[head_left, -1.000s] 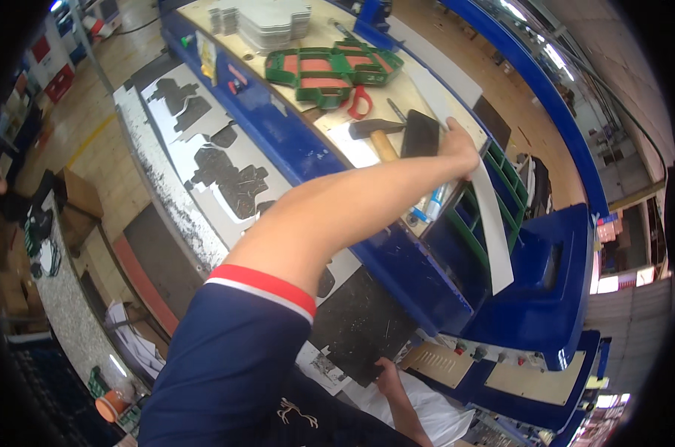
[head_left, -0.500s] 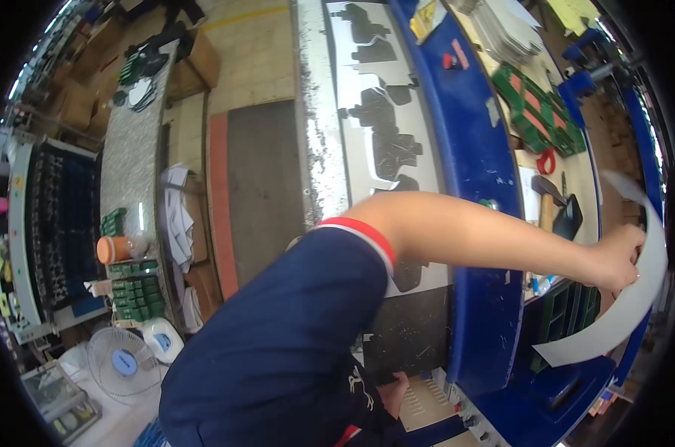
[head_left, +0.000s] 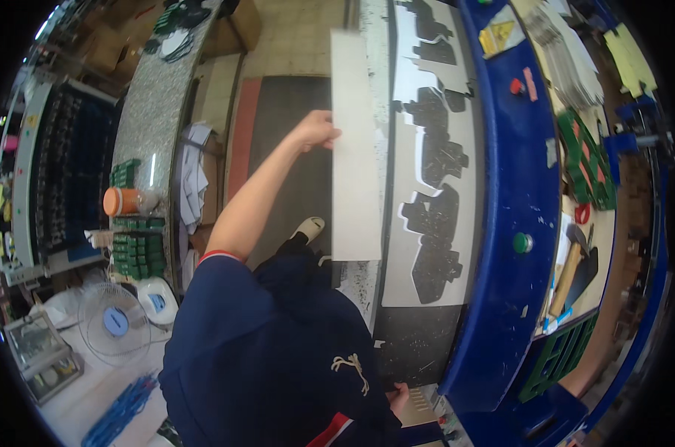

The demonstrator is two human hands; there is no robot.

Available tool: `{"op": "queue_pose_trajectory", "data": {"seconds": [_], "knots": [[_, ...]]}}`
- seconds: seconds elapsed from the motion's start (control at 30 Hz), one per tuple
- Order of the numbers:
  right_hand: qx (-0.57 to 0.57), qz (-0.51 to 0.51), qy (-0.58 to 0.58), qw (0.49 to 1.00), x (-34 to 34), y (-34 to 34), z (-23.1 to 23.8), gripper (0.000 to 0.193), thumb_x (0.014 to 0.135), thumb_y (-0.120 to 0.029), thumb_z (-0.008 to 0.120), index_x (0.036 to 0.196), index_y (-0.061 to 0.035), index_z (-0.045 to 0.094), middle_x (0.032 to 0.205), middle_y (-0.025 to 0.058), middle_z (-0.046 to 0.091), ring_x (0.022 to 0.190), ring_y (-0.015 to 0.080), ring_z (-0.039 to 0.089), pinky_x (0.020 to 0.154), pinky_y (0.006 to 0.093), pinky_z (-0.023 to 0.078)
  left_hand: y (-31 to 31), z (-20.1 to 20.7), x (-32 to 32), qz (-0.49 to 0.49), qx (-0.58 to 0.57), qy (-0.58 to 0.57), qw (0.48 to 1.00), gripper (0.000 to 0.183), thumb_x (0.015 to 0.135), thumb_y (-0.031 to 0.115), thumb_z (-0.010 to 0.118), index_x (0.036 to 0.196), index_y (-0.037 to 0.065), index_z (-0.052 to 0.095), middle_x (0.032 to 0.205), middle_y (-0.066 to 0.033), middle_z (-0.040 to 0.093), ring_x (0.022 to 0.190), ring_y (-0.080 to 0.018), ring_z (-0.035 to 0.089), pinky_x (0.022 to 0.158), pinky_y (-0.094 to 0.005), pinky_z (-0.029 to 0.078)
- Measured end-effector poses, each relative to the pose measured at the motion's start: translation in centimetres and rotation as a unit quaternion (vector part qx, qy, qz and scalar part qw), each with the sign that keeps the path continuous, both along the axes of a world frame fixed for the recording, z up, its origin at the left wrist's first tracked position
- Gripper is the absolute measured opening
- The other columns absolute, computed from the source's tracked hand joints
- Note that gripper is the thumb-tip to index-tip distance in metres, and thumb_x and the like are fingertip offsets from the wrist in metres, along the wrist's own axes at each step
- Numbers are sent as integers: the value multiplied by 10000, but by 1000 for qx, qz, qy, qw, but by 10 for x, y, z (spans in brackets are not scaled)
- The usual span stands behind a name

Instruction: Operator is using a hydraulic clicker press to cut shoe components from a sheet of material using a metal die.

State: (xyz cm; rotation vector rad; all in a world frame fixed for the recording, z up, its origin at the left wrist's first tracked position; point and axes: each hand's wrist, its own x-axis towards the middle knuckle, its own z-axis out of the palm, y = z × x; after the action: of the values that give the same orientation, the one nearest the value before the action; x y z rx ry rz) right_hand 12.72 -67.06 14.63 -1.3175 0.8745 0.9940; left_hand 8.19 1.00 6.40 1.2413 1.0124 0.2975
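Observation:
My left hand grips the left edge of a long pale board strip, with fingertips at the edge. The strip hangs upright over the pitted metal edge of the work surface. Right of it, a pale sheet lies on a dark bed, with a row of irregular cut-outs showing dark. My right hand is low by the near end of the bed, partly behind my body; its fingers are too hidden to read.
A blue machine beam with a green button runs right of the bed. Beyond it, a side table holds a hammer, red scissors and a green block. At left stand a stone-topped bench and a fan.
My left hand has swung from the far right, across the blue beam, to the left side, bringing the strip along. The strip was bent and now hangs straight. My right hand stays low.

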Motion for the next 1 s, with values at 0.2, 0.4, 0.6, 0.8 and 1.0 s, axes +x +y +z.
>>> {"op": "queue_pose_trajectory", "data": {"seconds": [0.2,0.4,0.6,0.8,1.0], "knots": [[-62,105,-33,992,3,10,22,444,717,-218,553,1146,-102,564,1141,62,610,1032,253,574,864,424,439,-17,-21,44,-7,71,84,994,319,812,-14,632,1106,-77,527,786,-117,624,689,-195,669,504,-308,582],[-75,96,-49,991,2,15,17,429,719,-222,558,1127,-90,555,1125,61,612,1009,241,578,866,410,430,-9,-55,94,-8,132,159,978,328,790,-20,627,1097,-102,550,910,-179,645,754,-265,698,505,-337,589],[-47,55,-12,997,3,17,16,451,733,-213,552,1171,-104,548,1181,56,597,1077,239,549,911,416,404,-16,-88,116,-18,139,153,978,378,826,1,633,1167,-103,508,964,-196,647,722,-272,692,503,-344,591],[-102,79,-18,991,1,32,23,453,741,-209,541,1181,-101,557,1197,63,593,1104,252,538,935,425,399,-13,-55,128,-60,75,180,979,404,849,36,637,1207,-84,493,876,-175,651,575,-235,660,442,-326,544],[-64,26,9,998,2,16,2,461,728,-198,539,1176,-89,562,1197,75,593,1102,268,542,935,440,414,-11,-67,132,-29,157,153,975,376,844,40,657,1173,-72,512,796,-136,644,566,-200,647,463,-320,553]]}}
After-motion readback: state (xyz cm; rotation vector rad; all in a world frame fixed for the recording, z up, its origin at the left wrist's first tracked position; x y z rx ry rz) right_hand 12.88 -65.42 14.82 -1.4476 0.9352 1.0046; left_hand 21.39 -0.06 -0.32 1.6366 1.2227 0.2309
